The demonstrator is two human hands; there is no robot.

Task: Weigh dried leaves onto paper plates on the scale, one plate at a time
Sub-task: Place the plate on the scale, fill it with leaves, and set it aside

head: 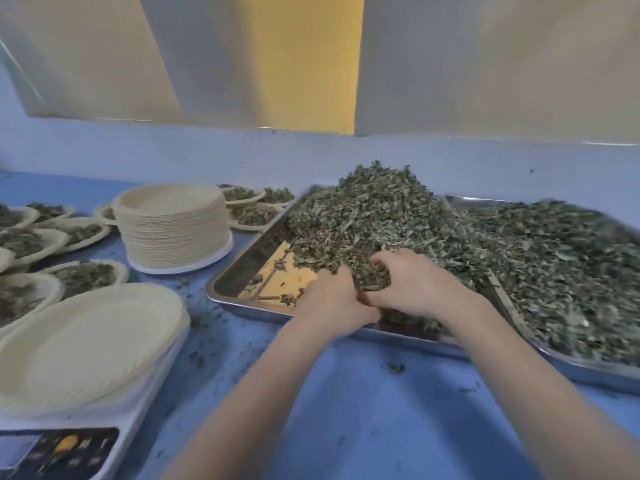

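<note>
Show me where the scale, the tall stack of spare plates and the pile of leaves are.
scale (104, 441): head view, white front edge beside its button panel.
stack of plates (173, 237): head view, ribbed side of the stack.
pile of dried leaves (374, 209): head view, middle of the heap.

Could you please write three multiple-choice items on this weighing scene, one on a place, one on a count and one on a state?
1. Where do both hands meet?
A. On the scale
B. In the leaf pile on the near metal tray
C. On the tall plate stack

2. How many metal trays hold leaves?
A. One
B. Two
C. Four

3. In what state is the top plate on the scale?
A. Empty
B. Heaped with leaves
C. Flipped over

Answers:
1 B: the left hand and right hand curl into the dried leaves on the near tray.
2 B: a second tray lies to its right.
3 A: the top plate on the scale shows bare paper, upright.
</note>
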